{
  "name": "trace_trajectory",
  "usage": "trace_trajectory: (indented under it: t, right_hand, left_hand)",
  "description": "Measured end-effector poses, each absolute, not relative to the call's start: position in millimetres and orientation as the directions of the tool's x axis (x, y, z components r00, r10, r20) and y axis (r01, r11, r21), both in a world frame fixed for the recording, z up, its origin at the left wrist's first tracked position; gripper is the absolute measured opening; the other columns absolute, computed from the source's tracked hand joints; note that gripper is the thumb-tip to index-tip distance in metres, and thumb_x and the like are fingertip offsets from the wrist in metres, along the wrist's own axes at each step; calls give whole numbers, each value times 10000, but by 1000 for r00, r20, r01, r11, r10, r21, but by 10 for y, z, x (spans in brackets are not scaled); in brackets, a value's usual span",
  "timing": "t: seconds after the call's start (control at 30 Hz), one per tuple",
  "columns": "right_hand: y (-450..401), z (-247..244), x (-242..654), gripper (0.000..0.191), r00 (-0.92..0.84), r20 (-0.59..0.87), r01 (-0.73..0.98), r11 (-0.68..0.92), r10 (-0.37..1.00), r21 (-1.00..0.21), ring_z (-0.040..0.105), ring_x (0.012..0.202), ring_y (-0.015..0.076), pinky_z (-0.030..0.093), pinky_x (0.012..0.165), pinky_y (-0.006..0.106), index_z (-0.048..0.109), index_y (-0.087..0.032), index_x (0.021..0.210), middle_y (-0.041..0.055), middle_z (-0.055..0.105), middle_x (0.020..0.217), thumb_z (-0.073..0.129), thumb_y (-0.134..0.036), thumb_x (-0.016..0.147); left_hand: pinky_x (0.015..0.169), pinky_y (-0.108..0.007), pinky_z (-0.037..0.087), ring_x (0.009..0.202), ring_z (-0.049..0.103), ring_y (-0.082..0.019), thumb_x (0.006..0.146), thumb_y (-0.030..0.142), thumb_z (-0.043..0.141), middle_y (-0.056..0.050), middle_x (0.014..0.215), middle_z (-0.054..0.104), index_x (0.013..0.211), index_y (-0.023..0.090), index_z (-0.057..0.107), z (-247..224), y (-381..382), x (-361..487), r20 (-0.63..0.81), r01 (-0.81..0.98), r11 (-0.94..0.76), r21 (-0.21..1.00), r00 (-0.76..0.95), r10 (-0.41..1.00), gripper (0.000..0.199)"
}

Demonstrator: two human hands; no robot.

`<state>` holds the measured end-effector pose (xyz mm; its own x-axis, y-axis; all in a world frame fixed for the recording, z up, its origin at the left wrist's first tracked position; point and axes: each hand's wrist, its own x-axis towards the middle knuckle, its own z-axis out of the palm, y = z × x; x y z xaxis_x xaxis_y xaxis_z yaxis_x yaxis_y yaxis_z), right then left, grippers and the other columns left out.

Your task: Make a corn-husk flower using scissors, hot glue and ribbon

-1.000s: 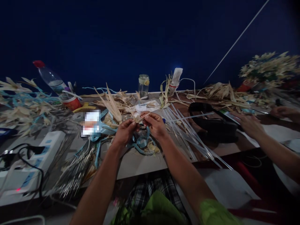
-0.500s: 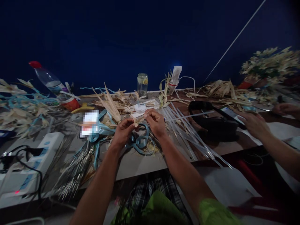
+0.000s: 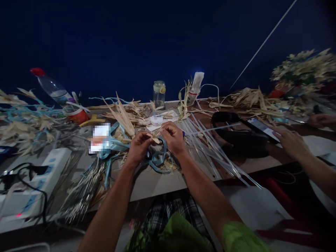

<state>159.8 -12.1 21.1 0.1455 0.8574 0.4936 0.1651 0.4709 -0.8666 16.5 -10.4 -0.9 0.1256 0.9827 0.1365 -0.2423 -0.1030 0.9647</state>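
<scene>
My left hand (image 3: 140,145) and my right hand (image 3: 172,138) meet over the middle of the table, fingers pinched on a small piece of pale dried husk (image 3: 154,137) between them. Blue ribbon (image 3: 157,159) lies in loops just below the fingers. A white round object (image 3: 156,120) sits on white paper right behind my hands. Left of my left hand, long husks (image 3: 122,119) stick up beside more blue ribbon (image 3: 115,144). The fingertips partly hide the small husk piece.
Clear rods (image 3: 212,147) lie right of my hands, near a black strap (image 3: 236,140). A person's hand (image 3: 291,141) touches a phone (image 3: 262,130). Thin wires (image 3: 85,189) and a power strip (image 3: 49,175) are at left. A jar (image 3: 159,94) stands behind.
The husk piece between my fingers has turned and looks more spread. The phone at the right shows more of its screen, and the other person's hand has moved slightly right.
</scene>
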Motion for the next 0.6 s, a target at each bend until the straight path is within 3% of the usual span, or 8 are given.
trace_trajectory:
  t: [0.33, 0.6]
  right_hand:
    - [-139, 214, 1558, 216, 182, 499, 233, 456, 847, -859, 490, 707, 121, 381, 675, 265, 467, -176, 550, 19, 515, 737, 525, -239, 748]
    - [-116, 129, 1460, 209, 189, 511, 189, 480, 838, -857, 510, 724, 125, 402, 687, 256, 463, -180, 553, 12, 513, 701, 525, -225, 747]
  left_hand:
    - [616, -244, 449, 634, 564, -116, 604, 220, 697, -19, 753, 628, 735, 156, 644, 42, -130, 196, 136, -199, -124, 972, 44, 990, 155]
    - [624, -235, 435, 595, 530, -107, 596, 187, 663, 11, 634, 589, 680, 155, 605, 26, -111, 216, 182, -132, -186, 974, -43, 982, 106]
